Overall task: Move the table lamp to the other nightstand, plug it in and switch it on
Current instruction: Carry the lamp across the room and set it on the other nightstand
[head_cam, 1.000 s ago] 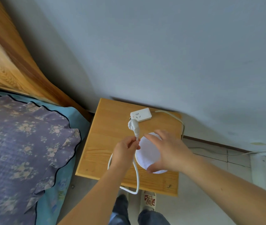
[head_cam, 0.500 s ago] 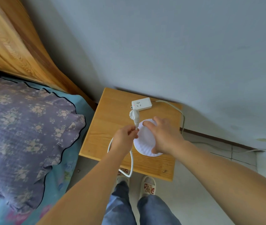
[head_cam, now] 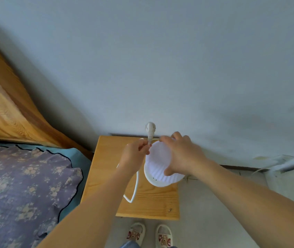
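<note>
Left hand (head_cam: pixel 133 156): pinched on the white cord (head_cam: pixel 135 183) just under the plug (head_cam: pixel 150 128), plug lifted clear and pointing up toward the wall — likely kept free so prongs can be turned to a socket.
Right hand (head_cam: pixel 180 154): spread over the top of the pleated shade, fingers curled round its rim, gripping the table lamp (head_cam: pixel 160 165) from above — probably to steady or carry it one-handed.
Lamp position: over the right half of the nightstand (head_cam: pixel 105 169), toward its back edge; whether the base rests on the wood or hangs just above it cannot be told.
Cord slack: loop drooping past the left wrist toward the front edge, loose, could snag on that edge.
Socket: none seen here; back edge hidden behind hands and shade.
Open room: left half of the top bare, bed (head_cam: pixel 26 185) tight against the left edge, floor open off the right edge.
Step judged: lamp placed or nearly so, plugging in next.
</note>
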Demonstrator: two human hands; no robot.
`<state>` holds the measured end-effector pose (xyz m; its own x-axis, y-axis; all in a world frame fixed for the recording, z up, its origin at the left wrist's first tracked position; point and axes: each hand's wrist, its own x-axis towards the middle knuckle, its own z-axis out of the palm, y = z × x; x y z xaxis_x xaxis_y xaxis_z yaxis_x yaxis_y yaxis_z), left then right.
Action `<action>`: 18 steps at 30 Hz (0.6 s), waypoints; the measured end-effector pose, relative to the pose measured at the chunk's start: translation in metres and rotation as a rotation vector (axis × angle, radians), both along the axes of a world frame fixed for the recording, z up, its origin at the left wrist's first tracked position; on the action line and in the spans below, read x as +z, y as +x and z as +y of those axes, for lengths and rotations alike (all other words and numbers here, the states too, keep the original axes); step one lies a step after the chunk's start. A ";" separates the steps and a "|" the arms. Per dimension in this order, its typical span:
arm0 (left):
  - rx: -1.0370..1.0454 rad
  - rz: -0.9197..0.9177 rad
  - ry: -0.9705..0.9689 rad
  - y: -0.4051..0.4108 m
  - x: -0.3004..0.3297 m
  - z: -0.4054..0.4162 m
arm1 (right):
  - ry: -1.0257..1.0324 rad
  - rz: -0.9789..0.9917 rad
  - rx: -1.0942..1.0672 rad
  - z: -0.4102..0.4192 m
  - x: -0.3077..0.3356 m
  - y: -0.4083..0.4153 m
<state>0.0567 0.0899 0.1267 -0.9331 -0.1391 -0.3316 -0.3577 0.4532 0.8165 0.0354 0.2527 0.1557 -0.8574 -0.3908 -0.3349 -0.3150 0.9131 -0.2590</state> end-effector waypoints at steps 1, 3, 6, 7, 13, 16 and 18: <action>-0.027 0.005 0.015 -0.007 0.008 0.005 | 0.002 0.015 -0.029 0.006 0.006 0.001; -0.119 0.018 0.018 -0.021 0.021 0.019 | 0.002 0.041 -0.108 0.020 0.019 0.005; -0.250 0.053 0.019 -0.032 0.035 0.039 | 0.020 0.049 -0.225 0.039 0.035 0.013; -0.307 0.068 0.026 -0.034 0.040 0.047 | 0.026 0.058 -0.284 0.045 0.041 0.018; -0.619 0.127 0.059 -0.029 0.059 0.087 | 0.034 0.105 -0.590 0.070 0.071 0.072; -0.774 0.187 0.057 -0.017 0.067 0.113 | 0.010 0.142 -0.753 0.082 0.083 0.112; -0.915 0.220 0.056 0.003 0.076 0.138 | -0.005 0.160 -0.897 0.093 0.093 0.152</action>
<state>0.0592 0.2278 0.2029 -0.7147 0.6892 -0.1190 0.2824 0.4400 0.8525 0.1870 0.3457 0.2490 -0.8767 0.4438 -0.1854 0.4800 0.8321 -0.2779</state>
